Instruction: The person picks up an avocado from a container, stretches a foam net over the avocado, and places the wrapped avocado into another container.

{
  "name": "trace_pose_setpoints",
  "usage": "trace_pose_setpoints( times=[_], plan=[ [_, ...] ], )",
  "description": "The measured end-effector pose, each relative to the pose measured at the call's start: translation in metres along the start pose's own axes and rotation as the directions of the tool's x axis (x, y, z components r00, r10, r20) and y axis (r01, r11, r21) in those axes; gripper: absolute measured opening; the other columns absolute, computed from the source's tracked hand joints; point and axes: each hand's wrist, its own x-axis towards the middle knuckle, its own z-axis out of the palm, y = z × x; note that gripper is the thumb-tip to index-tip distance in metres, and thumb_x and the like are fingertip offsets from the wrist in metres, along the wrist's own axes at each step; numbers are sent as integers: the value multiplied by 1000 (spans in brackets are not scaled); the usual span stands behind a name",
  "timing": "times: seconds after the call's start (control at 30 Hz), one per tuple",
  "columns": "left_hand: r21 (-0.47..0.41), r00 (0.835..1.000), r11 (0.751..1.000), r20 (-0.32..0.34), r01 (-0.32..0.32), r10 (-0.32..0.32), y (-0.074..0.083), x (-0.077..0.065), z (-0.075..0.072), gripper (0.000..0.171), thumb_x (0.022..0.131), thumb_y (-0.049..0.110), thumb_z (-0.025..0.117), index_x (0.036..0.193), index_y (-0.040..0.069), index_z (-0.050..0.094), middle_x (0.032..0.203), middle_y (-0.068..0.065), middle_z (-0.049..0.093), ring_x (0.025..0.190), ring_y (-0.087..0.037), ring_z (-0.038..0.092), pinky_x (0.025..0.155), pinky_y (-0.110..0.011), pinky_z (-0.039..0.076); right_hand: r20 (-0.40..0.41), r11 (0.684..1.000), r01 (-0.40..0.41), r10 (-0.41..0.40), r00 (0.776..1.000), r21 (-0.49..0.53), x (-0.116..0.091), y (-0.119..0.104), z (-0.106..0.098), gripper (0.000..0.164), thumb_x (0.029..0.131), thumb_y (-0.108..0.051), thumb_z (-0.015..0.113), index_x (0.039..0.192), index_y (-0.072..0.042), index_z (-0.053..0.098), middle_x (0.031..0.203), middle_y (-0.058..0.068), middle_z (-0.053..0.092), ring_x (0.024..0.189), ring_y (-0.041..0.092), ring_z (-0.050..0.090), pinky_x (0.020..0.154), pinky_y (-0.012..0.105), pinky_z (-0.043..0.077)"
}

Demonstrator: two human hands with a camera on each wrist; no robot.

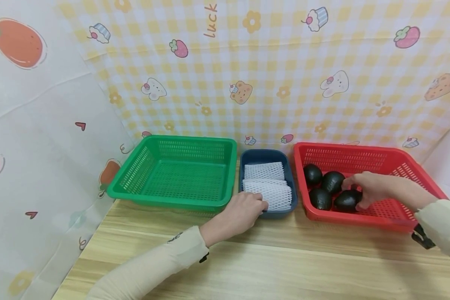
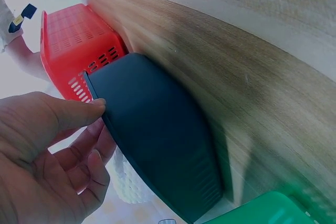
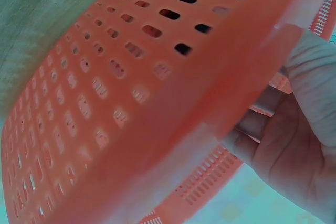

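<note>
In the head view, my left hand [image 1: 243, 212] is at the near left corner of a dark blue bin [image 1: 273, 214] holding white foam net sleeves [image 1: 268, 193]. The left wrist view shows the thumb [image 2: 79, 113] against the bin's rim and the other fingers curled on the inner side. My right hand [image 1: 373, 189] reaches down into a red basket [image 1: 363, 218], thumb and fingers around a dark avocado [image 1: 348, 201]. More avocados [image 1: 333, 182] lie beside it at the basket's left end. In the right wrist view, the basket wall [image 3: 157, 93] hides the fingertips and the avocado.
A green basket [image 1: 174, 203] with nothing in it stands left of the blue bin. All three containers stand in a row on a wood-grain table [image 1: 270, 266], in front of a yellow checked cloth [image 1: 210, 83]. A white printed cloth [image 1: 52, 137] hangs at the left.
</note>
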Motion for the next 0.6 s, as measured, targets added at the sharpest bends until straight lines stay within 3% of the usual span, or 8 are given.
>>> trace_pose_setpoints(
  times=[0.37, 0.6],
  plan=[
    [0, 1000, 1000, 20, 9, -9, 0, -1, 0, 11, 97, 15, 71, 101, 19, 80, 87, 2, 67, 73, -12, 63, 61, -24, 48, -75, 996, 42, -48, 996, -76, -12, -6, -10, 58, 68, -23, 94, 118, -2, 71, 106, 1, 68, 87, 19, 62, 73, 38, 57],
    [-5, 1000, 1000, 9, 4, -4, 0, 0, 0, 11, 97, 14, 71, 100, 19, 80, 87, 3, 67, 74, -12, 63, 62, -24, 49, -159, 996, 21, -33, 987, -82, -21, -13, -18, 54, 69, -19, 92, 118, -7, 71, 101, 2, 66, 79, 15, 58, 65, 30, 53]
  ],
)
